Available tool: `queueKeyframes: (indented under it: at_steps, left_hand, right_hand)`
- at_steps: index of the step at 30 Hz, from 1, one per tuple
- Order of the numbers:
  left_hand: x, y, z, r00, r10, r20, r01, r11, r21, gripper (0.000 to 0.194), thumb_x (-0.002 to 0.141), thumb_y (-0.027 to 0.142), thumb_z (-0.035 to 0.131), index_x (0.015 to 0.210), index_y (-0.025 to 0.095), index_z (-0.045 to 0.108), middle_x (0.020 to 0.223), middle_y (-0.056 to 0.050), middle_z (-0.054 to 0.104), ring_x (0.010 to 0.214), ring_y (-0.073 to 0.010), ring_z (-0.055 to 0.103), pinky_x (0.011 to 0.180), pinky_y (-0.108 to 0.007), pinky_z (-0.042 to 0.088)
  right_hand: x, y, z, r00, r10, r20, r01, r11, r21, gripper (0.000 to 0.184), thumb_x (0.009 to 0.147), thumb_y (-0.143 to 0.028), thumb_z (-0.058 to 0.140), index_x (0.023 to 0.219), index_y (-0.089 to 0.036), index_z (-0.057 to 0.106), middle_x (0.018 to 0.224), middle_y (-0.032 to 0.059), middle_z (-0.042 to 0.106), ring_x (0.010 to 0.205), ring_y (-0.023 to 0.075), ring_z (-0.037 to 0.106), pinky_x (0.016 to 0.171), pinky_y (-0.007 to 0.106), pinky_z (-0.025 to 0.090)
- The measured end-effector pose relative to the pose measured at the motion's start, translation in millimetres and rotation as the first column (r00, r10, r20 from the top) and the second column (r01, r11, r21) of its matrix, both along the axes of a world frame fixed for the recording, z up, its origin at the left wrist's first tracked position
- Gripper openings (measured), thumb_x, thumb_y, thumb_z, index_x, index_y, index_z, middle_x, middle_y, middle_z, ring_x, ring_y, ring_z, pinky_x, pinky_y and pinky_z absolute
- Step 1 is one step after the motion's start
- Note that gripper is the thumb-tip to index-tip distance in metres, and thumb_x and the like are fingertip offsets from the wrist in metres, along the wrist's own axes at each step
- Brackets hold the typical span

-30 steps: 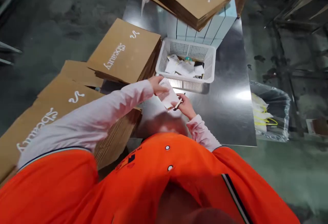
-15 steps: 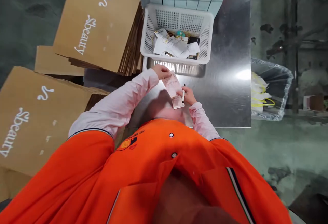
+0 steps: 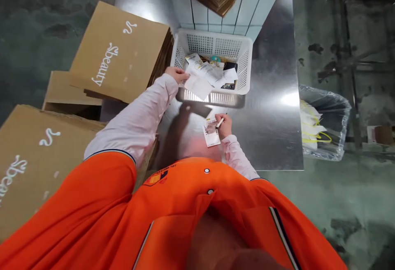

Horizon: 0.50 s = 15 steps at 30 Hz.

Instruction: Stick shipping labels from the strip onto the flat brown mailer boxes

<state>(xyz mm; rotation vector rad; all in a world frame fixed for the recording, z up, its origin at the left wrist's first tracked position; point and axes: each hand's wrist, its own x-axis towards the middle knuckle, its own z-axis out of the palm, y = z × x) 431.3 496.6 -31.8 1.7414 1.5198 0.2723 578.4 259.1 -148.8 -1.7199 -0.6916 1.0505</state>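
My left hand (image 3: 176,73) is closed on a white paper sheet (image 3: 197,86), held at the front rim of a white plastic basket (image 3: 245,62). The basket holds several slips and small items. My right hand (image 3: 224,125) grips a pen (image 3: 219,122) and rests on a small printed label (image 3: 211,132) that lies on the shiny metal table (image 3: 271,113), close to my orange shirt.
Stacks of flat brown "Sbeauty" cartons (image 3: 120,52) lie left of the basket, and another stack (image 3: 27,150) lies at the near left. Pale blue boxes (image 3: 247,10) stand behind the basket under more cartons. A clear bin with yellow-white scraps (image 3: 321,124) sits right of the table.
The slip has come apart: my left hand carried the white sheet up to the basket, while my right hand kept the label and pen low on the table.
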Motion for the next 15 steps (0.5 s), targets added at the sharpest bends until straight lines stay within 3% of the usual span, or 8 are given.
queueKeyframes:
  at_steps: [4, 7, 10, 12, 15]
  left_hand:
    - [5, 44, 1.8, 0.994, 0.097, -0.058, -0.088, 0.987, 0.134, 0.049, 0.090, 0.035, 0.055, 0.127, 0.004, 0.057, 0.116, 0.000, 0.068, 0.092, -0.0040, 0.052, 0.090, -0.019, 0.040]
    - [11, 50, -1.9, 0.987, 0.138, -0.087, -0.117, 0.970, 0.213, 0.054, 0.087, 0.023, 0.060, 0.136, 0.002, 0.049, 0.134, -0.009, 0.058, 0.110, -0.0092, 0.050, 0.104, -0.026, 0.031]
    - [18, 28, -10.0, 0.989, 0.133, -0.062, -0.114, 0.961, 0.251, 0.055, 0.086, 0.023, 0.062, 0.137, 0.007, 0.050, 0.134, -0.005, 0.058, 0.109, -0.0088, 0.052, 0.102, -0.024, 0.033]
    - [21, 0, -18.2, 0.992, 0.121, -0.023, -0.112, 0.964, 0.243, 0.050, 0.087, 0.023, 0.061, 0.134, 0.009, 0.053, 0.127, -0.003, 0.061, 0.101, -0.0080, 0.055, 0.095, -0.021, 0.039]
    - [15, -56, -34.7, 0.988, 0.138, 0.063, -0.147, 0.971, 0.186, 0.042, 0.085, 0.015, 0.060, 0.126, 0.009, 0.058, 0.117, -0.006, 0.065, 0.095, -0.0110, 0.058, 0.088, -0.023, 0.044]
  right_hand:
    - [12, -11, 18.8, 0.964, 0.133, 0.229, -0.142, 0.990, 0.025, 0.057, 0.072, -0.044, 0.073, 0.122, -0.021, 0.059, 0.112, 0.0093, 0.070, 0.102, 0.0242, 0.065, 0.094, 0.037, 0.048]
    - [35, 13, 49.0, 0.884, 0.075, 0.461, -0.109, 0.993, 0.049, 0.049, 0.086, -0.046, 0.060, 0.127, -0.019, 0.058, 0.109, 0.0100, 0.070, 0.101, 0.0251, 0.065, 0.096, 0.038, 0.047]
    - [67, 77, 78.5, 0.765, 0.048, 0.642, -0.106, 0.993, 0.053, 0.043, 0.097, -0.040, 0.042, 0.126, -0.014, 0.060, 0.110, 0.0117, 0.067, 0.102, 0.0239, 0.064, 0.096, 0.039, 0.045]
    - [86, 123, 89.4, 0.669, 0.180, 0.721, -0.199, 0.978, -0.060, 0.045, 0.097, -0.027, 0.039, 0.136, -0.009, 0.052, 0.108, 0.0138, 0.065, 0.103, 0.0227, 0.063, 0.099, 0.042, 0.040]
    - [97, 150, 90.4, 0.547, 0.223, 0.807, -0.260, 0.961, -0.089, 0.057, 0.093, -0.010, 0.029, 0.150, -0.007, 0.034, 0.112, 0.0158, 0.059, 0.104, 0.0200, 0.061, 0.099, 0.044, 0.038]
